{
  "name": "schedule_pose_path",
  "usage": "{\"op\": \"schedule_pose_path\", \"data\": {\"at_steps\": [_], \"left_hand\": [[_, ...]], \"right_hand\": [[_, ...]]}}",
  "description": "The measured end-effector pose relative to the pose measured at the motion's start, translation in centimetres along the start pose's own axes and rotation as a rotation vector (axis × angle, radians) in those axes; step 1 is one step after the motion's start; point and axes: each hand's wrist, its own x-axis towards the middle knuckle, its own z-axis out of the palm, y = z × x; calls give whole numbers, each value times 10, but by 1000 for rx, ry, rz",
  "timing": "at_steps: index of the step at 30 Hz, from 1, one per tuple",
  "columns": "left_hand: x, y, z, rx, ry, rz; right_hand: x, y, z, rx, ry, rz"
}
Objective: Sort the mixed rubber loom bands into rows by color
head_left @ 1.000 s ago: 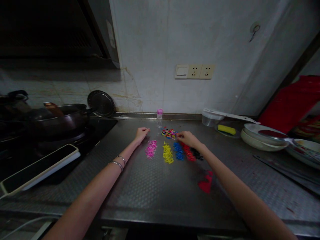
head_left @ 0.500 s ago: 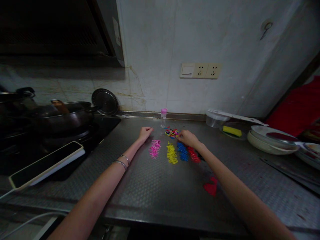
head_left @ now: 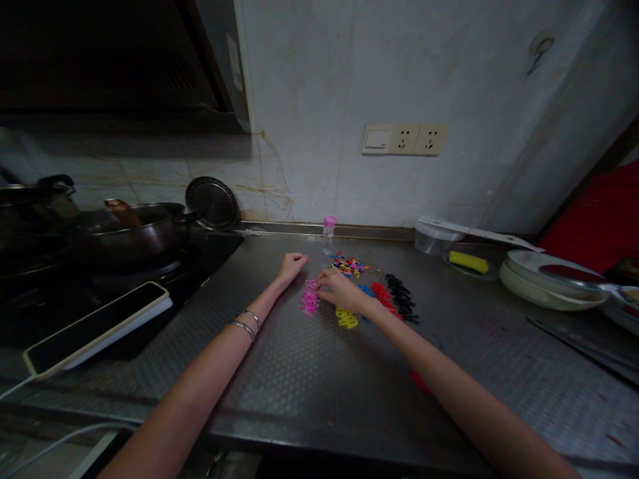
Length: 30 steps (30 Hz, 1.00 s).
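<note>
My right hand [head_left: 337, 289] reaches over the yellow pieces [head_left: 346, 318], its fingertips pinched at the right edge of a row of small pink pieces [head_left: 309, 299]. Whatever it holds is too small to make out. My left hand [head_left: 292, 267] rests on the counter just behind and left of the pink row, fingers pressed together, their contents hidden. Rows of blue pieces [head_left: 367, 290], red pieces [head_left: 383, 297] and black pieces [head_left: 401, 297] lie further right, the blue mostly covered by my right hand. Behind them is a mixed colourful pile [head_left: 352, 267].
A clear bottle with a pink cap [head_left: 329, 229] stands near the wall. On the left are a phone [head_left: 97, 329] and a wok [head_left: 134, 229] on the stove. To the right sit a plastic tub [head_left: 435, 238], a yellow sponge [head_left: 468, 261], stacked bowls [head_left: 549, 286] and a knife [head_left: 579, 342].
My right hand has moved left and nearer, from the mixed pile to the pink row. The black row now shows, while the yellow and blue rows are partly covered. My left hand stays put.
</note>
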Motion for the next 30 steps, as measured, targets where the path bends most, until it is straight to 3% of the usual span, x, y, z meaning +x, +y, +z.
{"op": "schedule_pose_path", "data": {"at_steps": [5,11,14,16,21,30], "left_hand": [[0,0,0,-1,-9,10],[8,4,4,118,-29,-69],[12,14,14,191,-60,2],[11,24,25,222,-142,93],[2,46,54,340,-429,312],[-3,56,74,412,-405,259]], "right_hand": [[-4,20,-15,-21,83,57],[-23,78,-42,-97,226,297],[-39,103,-45,-145,228,418],[-49,114,-44,-162,204,478],[-59,122,-41,-181,185,554],[-59,112,-43,-192,177,587]]}}
